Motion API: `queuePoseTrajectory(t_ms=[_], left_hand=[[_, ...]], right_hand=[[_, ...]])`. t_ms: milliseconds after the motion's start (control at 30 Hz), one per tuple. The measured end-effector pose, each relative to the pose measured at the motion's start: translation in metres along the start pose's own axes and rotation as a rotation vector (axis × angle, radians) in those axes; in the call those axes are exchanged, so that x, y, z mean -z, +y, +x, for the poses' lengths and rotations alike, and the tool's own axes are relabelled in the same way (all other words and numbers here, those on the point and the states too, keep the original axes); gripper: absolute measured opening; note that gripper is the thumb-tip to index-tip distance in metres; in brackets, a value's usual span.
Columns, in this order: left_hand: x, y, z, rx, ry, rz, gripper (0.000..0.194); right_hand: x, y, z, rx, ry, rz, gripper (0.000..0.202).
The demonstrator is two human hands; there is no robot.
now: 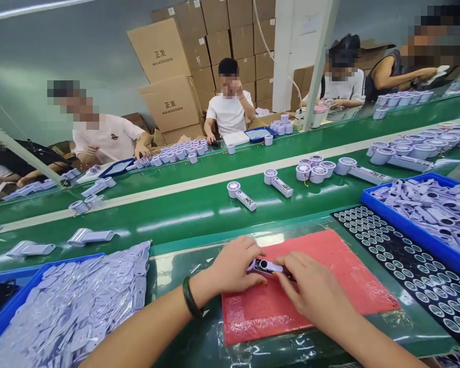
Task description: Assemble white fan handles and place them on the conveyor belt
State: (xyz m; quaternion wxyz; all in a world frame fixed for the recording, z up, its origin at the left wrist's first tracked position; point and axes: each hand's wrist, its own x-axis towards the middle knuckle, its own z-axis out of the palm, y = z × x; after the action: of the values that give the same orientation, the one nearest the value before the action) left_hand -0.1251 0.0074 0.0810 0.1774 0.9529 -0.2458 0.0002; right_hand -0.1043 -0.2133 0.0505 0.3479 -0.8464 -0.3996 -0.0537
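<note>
Lying on red mat (329, 255), small lilac handle part (266, 266) ran left-right between both hands. Left hand (233, 266) pinched its left end, fingers curled shut; right hand (310, 289) pinched right end, fingertips (281, 273) closed. Both equally near, part touching mat.

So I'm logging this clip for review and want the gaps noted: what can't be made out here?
- Small lilac plastic handheld part, head view: both ends covered by the left hand and right hand, so its full shape is hidden.
- Blue plastic bin of lilac parts: cut off by the right edge.
- Black tray of small round rings: the rings are too small to identify.
- Brown cardboard cartons: small print unreadable.
</note>
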Motion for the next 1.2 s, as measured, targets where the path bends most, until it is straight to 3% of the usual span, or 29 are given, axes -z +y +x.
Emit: queuePoseTrajectory(t_ms=[133, 233, 400, 500, 600, 767, 967, 1200], left_hand=[[-0.001, -0.004, -0.002, -0.085, 0.077, -0.197, 0.023], [-0.002, -0.002, -0.003, -0.062, 0.118, -0.275, 0.007], [-0.005, 0.005, -0.006, 0.012, 0.172, -0.324, 0.007], [-0.005, 0.011, -0.012, -0.002, 0.183, -0.329, 0.01], [-0.004, 0.019, -0.021, 0.03, 0.176, -0.336, 0.015], [-0.011, 0.034, -0.033, 0.187, 0.14, -0.305, 0.042], [-0.02, 0.038, -0.033, 0.15, 0.187, -0.231, 0.031], [-0.01, 0.035, -0.029, 0.039, 0.069, -0.154, 0.028]], right_hand=[[-0.007, -0.004, 0.003, -0.006, -0.01, -0.044, 0.025], [-0.005, -0.003, 0.005, -0.041, -0.008, 0.058, 0.024], [-0.012, 0.01, 0.006, -0.16, -0.004, 0.532, 0.018], [-0.017, 0.019, 0.004, -0.191, -0.04, 0.654, 0.009], [-0.014, 0.018, -0.002, -0.19, -0.093, 0.602, 0.025], [-0.008, 0.004, -0.009, -0.158, -0.153, 0.463, 0.039], [-0.014, -0.001, -0.01, -0.139, -0.097, 0.385, 0.036], [-0.017, 0.007, -0.022, 0.021, -0.114, 0.243, 0.034]])
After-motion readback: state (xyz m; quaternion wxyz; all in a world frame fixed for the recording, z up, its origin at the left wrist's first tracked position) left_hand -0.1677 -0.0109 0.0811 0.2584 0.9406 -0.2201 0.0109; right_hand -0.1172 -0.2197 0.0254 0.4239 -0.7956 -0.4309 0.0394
